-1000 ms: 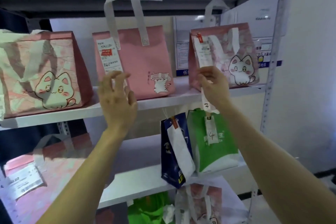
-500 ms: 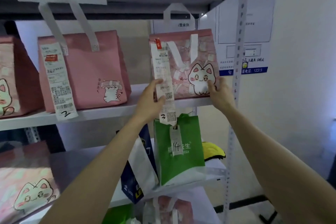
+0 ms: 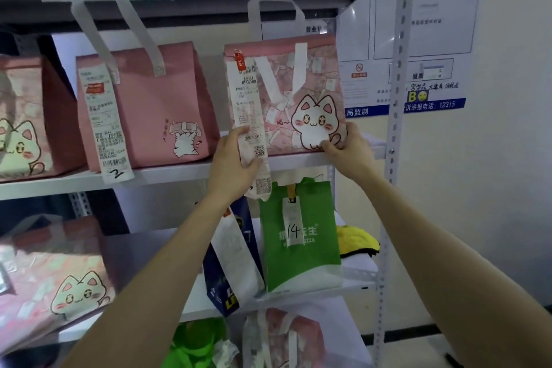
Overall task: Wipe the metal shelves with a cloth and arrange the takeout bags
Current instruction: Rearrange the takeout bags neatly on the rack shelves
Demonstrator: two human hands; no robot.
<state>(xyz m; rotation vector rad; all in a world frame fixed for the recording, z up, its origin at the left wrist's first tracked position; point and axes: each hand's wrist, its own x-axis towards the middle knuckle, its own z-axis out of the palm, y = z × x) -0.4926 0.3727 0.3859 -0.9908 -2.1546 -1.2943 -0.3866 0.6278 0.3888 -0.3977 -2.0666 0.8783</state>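
Observation:
A pink cat-print takeout bag (image 3: pixel 298 92) stands at the right end of the upper metal shelf (image 3: pixel 185 172). My left hand (image 3: pixel 236 161) grips its lower left corner, thumb over the long receipt (image 3: pixel 248 116) hanging down its front. My right hand (image 3: pixel 348 146) grips the lower right corner, thumb on the cat picture. A plain pink bag (image 3: pixel 155 110) with a receipt marked 2 stands to the left. A yellow cloth (image 3: pixel 357 240) lies on the shelf below, behind a green bag (image 3: pixel 298 236).
Another cat-print bag (image 3: pixel 24 119) sits at the far left of the upper shelf. The lower shelf (image 3: pixel 143 251) holds a pink cat bag (image 3: pixel 56 275) and a dark blue bag (image 3: pixel 230 263). More bags show at the bottom. The shelf's upright post (image 3: pixel 395 128) stands right of my hands.
My view has moved closer to the right cat-print bag. My left hand closed more firmly over the receipt and corner, and my right hand shifted lower on the bag's right corner.

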